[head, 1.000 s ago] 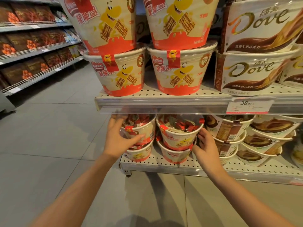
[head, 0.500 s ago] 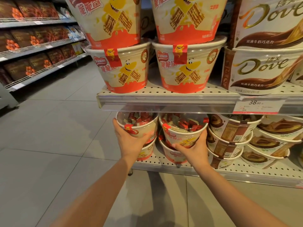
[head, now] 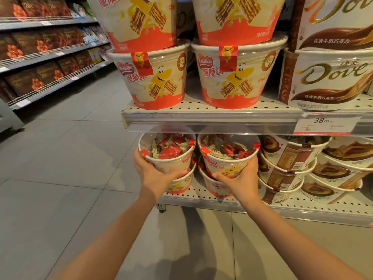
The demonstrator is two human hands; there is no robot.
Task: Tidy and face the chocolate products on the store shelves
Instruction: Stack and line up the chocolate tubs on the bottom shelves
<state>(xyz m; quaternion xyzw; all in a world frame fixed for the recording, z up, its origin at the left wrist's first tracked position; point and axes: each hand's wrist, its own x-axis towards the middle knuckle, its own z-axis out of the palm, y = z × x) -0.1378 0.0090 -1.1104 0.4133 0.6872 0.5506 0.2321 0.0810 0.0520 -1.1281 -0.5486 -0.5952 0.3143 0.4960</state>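
Two stacks of cream-and-red wafer tubs stand on the bottom shelf (head: 201, 197). My left hand (head: 154, 172) grips the left top tub (head: 168, 156), fingers round its left side and thumb under its base. My right hand (head: 240, 178) grips the right top tub (head: 228, 156) from below on its right side. Both tubs have clear lids showing red wrapped pieces. A lower tub (head: 179, 184) sits beneath the left one, and another lower tub (head: 214, 184) beneath the right one.
Larger wafer tubs (head: 155, 77) and brown-and-white Dove tubs (head: 327, 77) fill the upper shelf (head: 201, 118), whose edge overhangs the held tubs. Smaller Dove tubs (head: 290, 156) stack right of my right hand. A price tag (head: 325, 124) reads 38.00. Tiled aisle floor and another shelving unit (head: 40, 57) lie left.
Both hands have closed in on the two top tubs, from their outer sides to a grip low on their walls. The left tub now sits more upright.
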